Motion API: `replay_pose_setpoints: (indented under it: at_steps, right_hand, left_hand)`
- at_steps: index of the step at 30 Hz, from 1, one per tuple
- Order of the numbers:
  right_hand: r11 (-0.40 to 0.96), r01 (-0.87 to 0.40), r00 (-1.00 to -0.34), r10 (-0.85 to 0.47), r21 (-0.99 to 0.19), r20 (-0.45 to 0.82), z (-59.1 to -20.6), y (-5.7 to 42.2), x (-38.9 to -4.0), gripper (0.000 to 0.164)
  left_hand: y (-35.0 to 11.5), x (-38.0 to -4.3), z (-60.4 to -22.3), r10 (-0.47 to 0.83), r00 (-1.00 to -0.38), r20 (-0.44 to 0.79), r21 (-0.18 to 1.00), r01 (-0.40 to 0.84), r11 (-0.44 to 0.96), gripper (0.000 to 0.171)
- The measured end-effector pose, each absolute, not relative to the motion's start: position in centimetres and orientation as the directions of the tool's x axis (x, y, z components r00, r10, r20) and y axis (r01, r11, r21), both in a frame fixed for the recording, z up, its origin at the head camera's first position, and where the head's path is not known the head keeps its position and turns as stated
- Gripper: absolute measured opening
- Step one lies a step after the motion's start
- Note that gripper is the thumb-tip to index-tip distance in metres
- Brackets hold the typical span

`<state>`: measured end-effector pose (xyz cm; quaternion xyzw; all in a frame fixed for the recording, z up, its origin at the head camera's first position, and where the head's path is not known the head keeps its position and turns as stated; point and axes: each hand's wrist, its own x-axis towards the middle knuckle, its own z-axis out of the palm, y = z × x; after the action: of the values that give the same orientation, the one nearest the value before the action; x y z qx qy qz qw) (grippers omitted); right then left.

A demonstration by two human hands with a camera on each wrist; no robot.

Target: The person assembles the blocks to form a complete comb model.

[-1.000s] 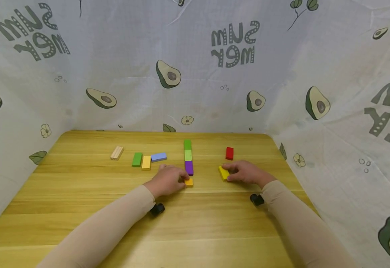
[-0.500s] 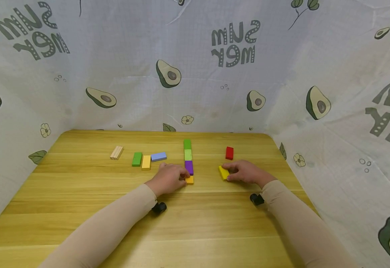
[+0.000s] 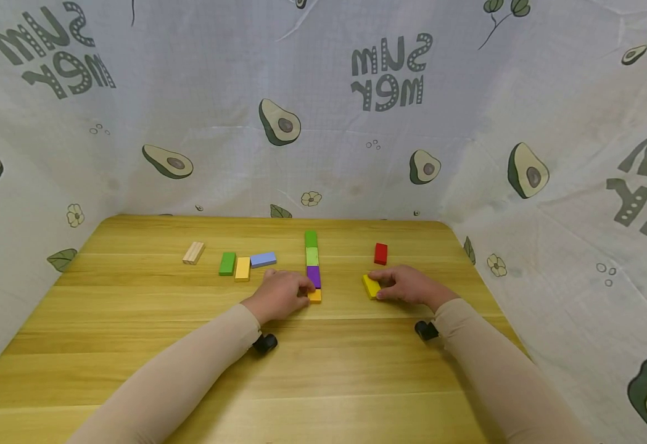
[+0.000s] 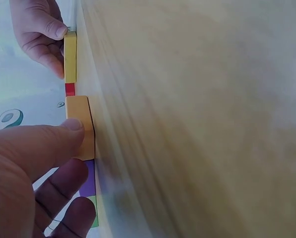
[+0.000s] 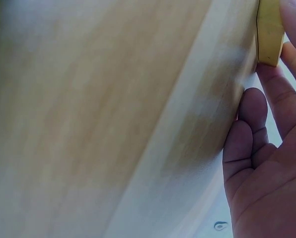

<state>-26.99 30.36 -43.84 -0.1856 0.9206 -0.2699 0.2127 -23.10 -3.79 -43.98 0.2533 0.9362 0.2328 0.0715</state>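
Observation:
My left hand point(image 3: 280, 295) pinches an orange wooden block point(image 3: 315, 297) at the near end of a straight row. Beyond it in that row lie a purple block point(image 3: 313, 277), a light green block point(image 3: 312, 256) and a green block point(image 3: 311, 238). The orange block meets the purple one in the head view; its left side is hidden by fingertips. Over to the right, my right hand point(image 3: 409, 287) grips a yellow block point(image 3: 370, 287) between thumb and fingers, low at the tabletop. In the left wrist view the thumb presses the orange block's point(image 4: 79, 110) near face.
A red block point(image 3: 381, 253) lies behind the yellow one. To the left of the row are a blue block point(image 3: 263, 259), a yellow-orange block point(image 3: 242, 269), another green block point(image 3: 227, 264) and a plain wood block point(image 3: 193, 253). Printed cloth point(image 3: 218, 74) hangs around the wooden table point(image 3: 329, 370).
My left hand has slid the orange block away from me, closing the small gap to the purple block. My right hand and the yellow block have stayed where they were.

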Motion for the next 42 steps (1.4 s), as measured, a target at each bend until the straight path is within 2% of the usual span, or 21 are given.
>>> replay_pose_setpoints:
  at_steps: [42]
  right_hand:
    - [0.780,-0.229,-0.838,-0.462,-0.582,-0.290,-43.91,30.46,-26.94,0.059]
  left_hand:
    - [-3.69,-23.53,-44.47,0.494,-0.870,-0.016,0.468,0.430,0.772,0.020]
